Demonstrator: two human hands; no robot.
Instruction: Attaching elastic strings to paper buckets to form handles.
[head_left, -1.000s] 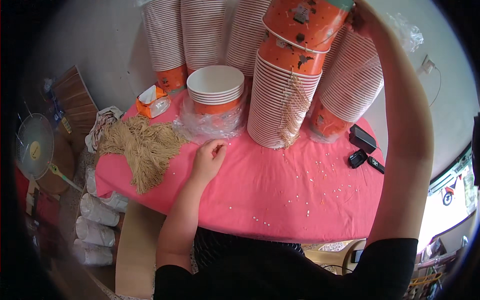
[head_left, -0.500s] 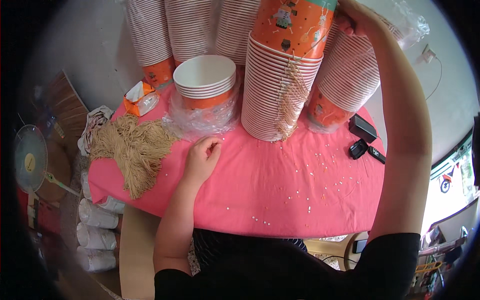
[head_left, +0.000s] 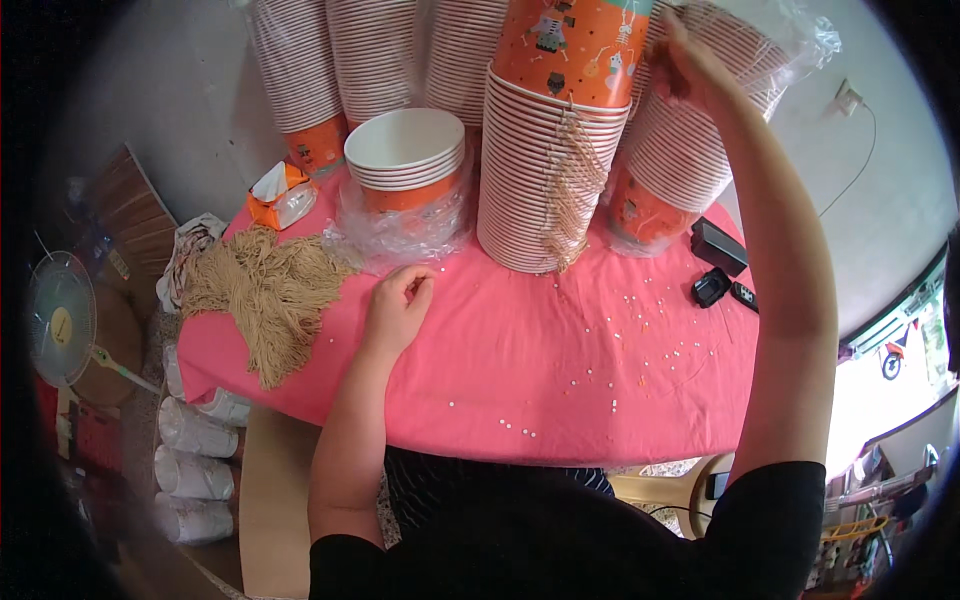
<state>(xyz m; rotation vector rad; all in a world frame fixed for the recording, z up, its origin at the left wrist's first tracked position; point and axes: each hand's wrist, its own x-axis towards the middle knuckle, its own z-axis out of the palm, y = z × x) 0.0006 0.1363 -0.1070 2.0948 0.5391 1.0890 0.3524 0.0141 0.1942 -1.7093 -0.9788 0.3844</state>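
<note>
My right hand is raised at the upper right side of a tall stack of white-rimmed paper tubs. Its fingers are bent together, and whatever they hold is too small or hidden to make out. The top tub is orange with cartoon figures. Tan strings hang in loops down the stack's right side, from rim to rim. On the pink cloth, my left hand rests with its fingers curled in and nothing visible in them. A bundle of tan string lies to its left.
A short stack of tubs sits in crumpled plastic behind my left hand. More wrapped stacks stand along the back. An orange tissue pack, a black box and small white bits lie on the pink tablecloth.
My right hand has come down a little beside the top tub, its fingers still bent. My left hand stays in place. The whole view has shifted slightly.
</note>
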